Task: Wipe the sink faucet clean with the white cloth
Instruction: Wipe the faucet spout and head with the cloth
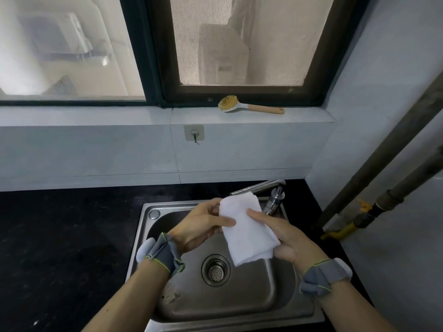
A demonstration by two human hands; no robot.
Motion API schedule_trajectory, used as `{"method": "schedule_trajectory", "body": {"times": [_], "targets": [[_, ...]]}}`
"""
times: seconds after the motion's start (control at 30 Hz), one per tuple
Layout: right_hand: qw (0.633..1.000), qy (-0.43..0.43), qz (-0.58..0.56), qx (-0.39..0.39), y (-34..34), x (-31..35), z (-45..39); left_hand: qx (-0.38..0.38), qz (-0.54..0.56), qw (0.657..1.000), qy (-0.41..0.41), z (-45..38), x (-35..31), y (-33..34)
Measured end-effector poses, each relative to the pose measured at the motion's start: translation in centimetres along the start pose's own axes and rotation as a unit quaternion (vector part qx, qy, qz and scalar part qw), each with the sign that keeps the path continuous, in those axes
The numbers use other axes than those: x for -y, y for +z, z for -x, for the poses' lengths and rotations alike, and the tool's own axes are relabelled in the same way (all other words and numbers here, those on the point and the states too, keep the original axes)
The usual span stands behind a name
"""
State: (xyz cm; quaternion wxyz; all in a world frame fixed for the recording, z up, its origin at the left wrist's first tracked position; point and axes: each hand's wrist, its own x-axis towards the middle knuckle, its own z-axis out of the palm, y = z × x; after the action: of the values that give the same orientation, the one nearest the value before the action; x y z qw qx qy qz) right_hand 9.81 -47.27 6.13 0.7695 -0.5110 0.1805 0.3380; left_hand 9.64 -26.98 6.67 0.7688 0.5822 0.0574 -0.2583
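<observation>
Countertop, black and wide, runs under everything, with the steel sink let into it; we take that sink as our landmark, and we stand at its near edge with both arms reaching over the basin; beyond its far rim rises the pale tiled wall, and on the window ledge above that lies a scrub brush, well apart from our work; the drain sits low in the basin, below our hands.

Above the basin we hold the white cloth, folded into a long pad, its long axis running from the far rim down toward the drain; our left hand pinches the pad's left edge, thumb laid across its face and fingers curled behind; our right hand cradles the right edge and underside, thumb on top, fingers wrapped beneath; neither hand is spread wide, both are closed on the fabric.

At the sink's far right corner stands the faucet; its spout lies nearly level, pointing left along the far rim, just behind the cloth's upper edge; cloth and metal look close but we cannot tell whether they touch; we judge the right hand nearer, so the wipe should go up and to the right, then along the spout.
</observation>
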Motion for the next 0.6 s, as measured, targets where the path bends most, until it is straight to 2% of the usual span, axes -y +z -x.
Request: {"method": "schedule_trajectory", "body": {"times": [0.1,0.27,0.33,0.47,0.53,0.6], "targets": [[0.998,0.011,-0.043,0.039,-0.4,0.3,0.5,-0.039,-0.041,0.998,0.021,-0.5,-0.3,0.7],[0.992,-0.101,-0.069,-0.003,-0.3,2.9,1.2,-0.122,-0.052,0.99,0.057,-0.8,-0.7,1.7],[0.989,-0.131,-0.053,-0.035,0.0,4.0,1.5,-0.169,-0.072,0.98,0.071,-0.9,-0.9,1.9],[0.968,-0.22,-0.004,-0.12,1.6,5.6,1.5,-0.226,-0.193,0.95,0.095,-1.7,-0.8,1.8],[0.94,-0.276,0.047,-0.193,2.4,6.2,1.0,-0.232,-0.246,0.937,0.092,-2.2,-0.8,1.7],[0.895,-0.335,0.13,-0.265,3.1,6.8,0.3,-0.23,-0.29,0.925,0.089,-2.6,-0.9,1.7]]}}
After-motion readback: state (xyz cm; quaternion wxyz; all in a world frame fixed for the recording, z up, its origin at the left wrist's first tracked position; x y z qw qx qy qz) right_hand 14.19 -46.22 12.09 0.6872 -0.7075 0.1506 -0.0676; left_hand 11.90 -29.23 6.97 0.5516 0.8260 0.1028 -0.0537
